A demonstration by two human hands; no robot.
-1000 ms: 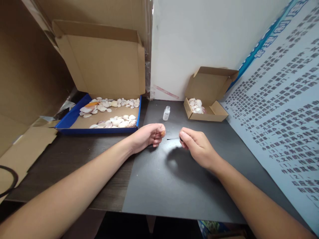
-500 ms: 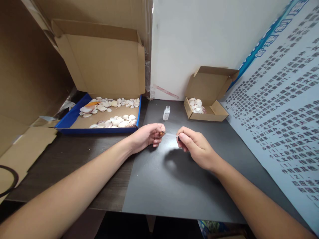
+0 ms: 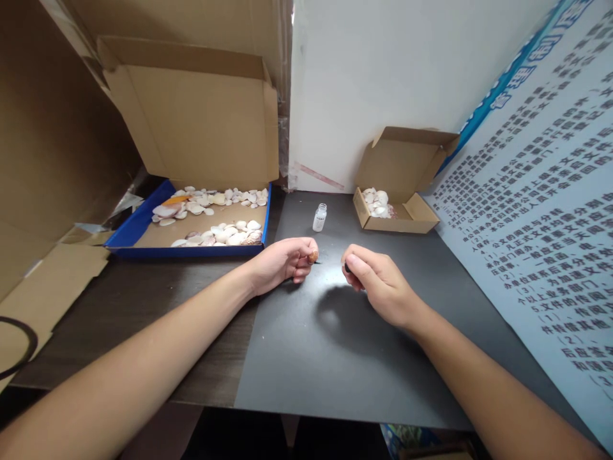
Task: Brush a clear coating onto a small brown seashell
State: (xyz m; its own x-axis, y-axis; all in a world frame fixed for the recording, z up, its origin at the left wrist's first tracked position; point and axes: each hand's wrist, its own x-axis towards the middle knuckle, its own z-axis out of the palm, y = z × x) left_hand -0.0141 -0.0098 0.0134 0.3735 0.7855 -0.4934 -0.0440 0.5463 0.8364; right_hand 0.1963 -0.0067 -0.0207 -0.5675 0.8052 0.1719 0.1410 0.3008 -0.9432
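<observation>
My left hand (image 3: pixel 290 262) is closed in a pinch around a small brown, glossy shell (image 3: pixel 313 257). The fingers cover most of it. Across a short gap, my right hand (image 3: pixel 371 275) is closed on a small black cap (image 3: pixel 347 268), only partly visible between thumb and fingers; its thin pale stem hardly shows now. Behind both hands, an uncapped clear bottle (image 3: pixel 319 218) with a white label stands upright on the dark grey mat (image 3: pixel 306 358).
At the left, an open blue-edged box (image 3: pixel 191 252) holds many pale shells (image 3: pixel 234 235). A smaller cardboard box (image 3: pixel 402 225) with white shells (image 3: pixel 377 203) stands at the back right. A printed poster (image 3: pixel 536 211) borders the right side; a white panel (image 3: pixel 373 70) rises behind.
The brown shell has turned slightly in my left hand. My right hand has shifted a little to the right, and the thin stem between the hands is no longer clearly seen.
</observation>
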